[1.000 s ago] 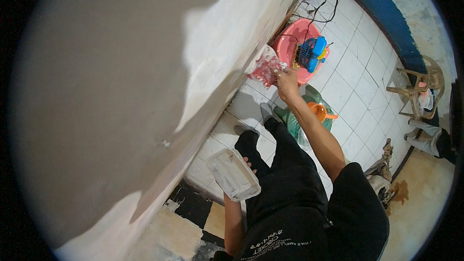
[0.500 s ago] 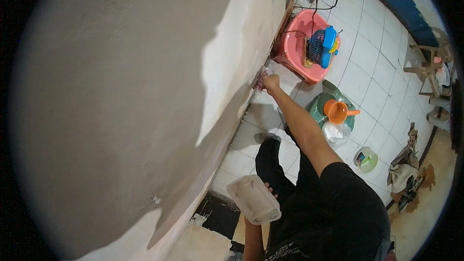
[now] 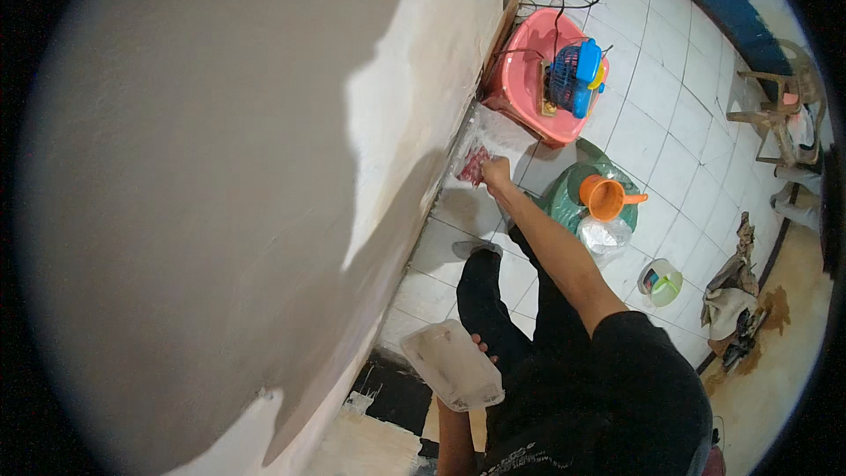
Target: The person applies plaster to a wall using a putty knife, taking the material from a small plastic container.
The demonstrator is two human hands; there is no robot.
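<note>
My left hand (image 3: 483, 348) grips a translucent, whitish-smeared plastic container (image 3: 454, 366) close to my body, its fingers wrapped around one side. My right arm reaches far down toward the floor by the wall (image 3: 220, 167). At its end my right hand (image 3: 496, 173) is closed on a crumpled, mottled reddish piece (image 3: 473, 165), cloth or plastic, I cannot tell which. This piece is held just out from the foot of the wall, over or on a whitish-smeared tile (image 3: 498, 128).
Beyond my right hand stands a pink tub (image 3: 538, 128) with a blue fan (image 3: 577, 78) at it. An orange dipper (image 3: 606, 198) sits on a green bag (image 3: 564, 198). A small tub (image 3: 661, 282), crumpled rags (image 3: 731, 308) and a chair (image 3: 780, 115) stand right; dark cables run at the top.
My right hand has drawn the reddish piece away from the foot of the wall, out over the tile. The left hand still holds the container, and the whole view has shifted slightly.
</note>
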